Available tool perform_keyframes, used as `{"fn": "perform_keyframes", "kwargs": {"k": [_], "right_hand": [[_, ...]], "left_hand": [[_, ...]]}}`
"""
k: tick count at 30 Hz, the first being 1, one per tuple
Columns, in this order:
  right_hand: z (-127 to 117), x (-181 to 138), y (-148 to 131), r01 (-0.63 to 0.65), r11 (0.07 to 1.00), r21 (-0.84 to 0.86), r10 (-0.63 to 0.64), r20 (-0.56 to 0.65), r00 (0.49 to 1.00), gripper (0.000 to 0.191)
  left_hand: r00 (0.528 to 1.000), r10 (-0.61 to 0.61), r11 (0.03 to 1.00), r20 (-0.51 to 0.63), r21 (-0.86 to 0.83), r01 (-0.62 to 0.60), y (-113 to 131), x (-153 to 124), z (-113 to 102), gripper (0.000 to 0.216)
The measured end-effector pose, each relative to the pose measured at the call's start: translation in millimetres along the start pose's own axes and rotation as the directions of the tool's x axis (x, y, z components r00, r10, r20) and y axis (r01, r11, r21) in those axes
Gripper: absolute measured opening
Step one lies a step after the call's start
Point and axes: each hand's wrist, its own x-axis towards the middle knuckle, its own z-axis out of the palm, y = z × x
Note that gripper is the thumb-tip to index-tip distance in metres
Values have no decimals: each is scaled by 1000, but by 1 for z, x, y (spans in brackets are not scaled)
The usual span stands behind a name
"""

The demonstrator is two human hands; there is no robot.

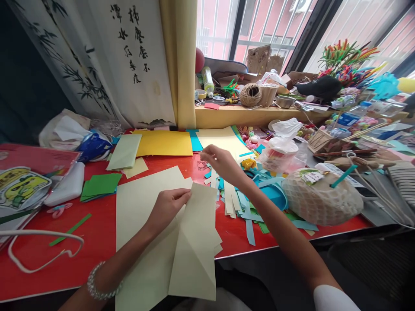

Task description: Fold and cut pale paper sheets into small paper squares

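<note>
My left hand (170, 207) pinches the upper left edge of a folded pale green paper sheet (194, 255). The sheet has creases and a diagonal fold, and its lower end hangs past the table's front edge. Under it lies a larger pale green sheet (139, 224), partly covered by my left forearm. My right hand (220, 162) is raised over the table beyond the folded sheet, apart from it. Its fingers are loosely bent, and nothing shows between them. Near the right forearm lies a pile of cut paper strips (231, 201) in cream, blue and green.
On the red table (97, 268) lie green paper squares (100, 185), a yellow sheet (165, 143) and a white cord (32, 233). A net-wrapped coconut (320, 198) with a straw stands right of the strips. Craft supplies, including a twine ball (250, 94), crowd the windowsill.
</note>
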Motion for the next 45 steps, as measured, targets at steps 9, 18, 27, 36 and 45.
{"fn": "perform_keyframes", "kwargs": {"k": [9,18,27,36,45], "right_hand": [[24,-24,-10,73,997,-36,-58,326,943,15],[21,-27,-6,118,986,-119,-103,122,987,18],[1,-16,15,61,983,-174,-76,-79,994,19],[-4,-13,29,31,988,-153,-54,-148,988,20],[-18,-8,61,-109,993,-48,98,-183,978,31]], "left_hand": [[999,24,1000,-25,-8,-25,3,5,-7,30],[995,64,998,-82,25,-62,12,0,-4,29],[999,30,998,-30,63,-28,6,-15,-8,24],[998,58,970,-16,235,-53,-17,-44,-23,26],[999,-9,944,-44,330,24,-67,-111,-66,27]]}}
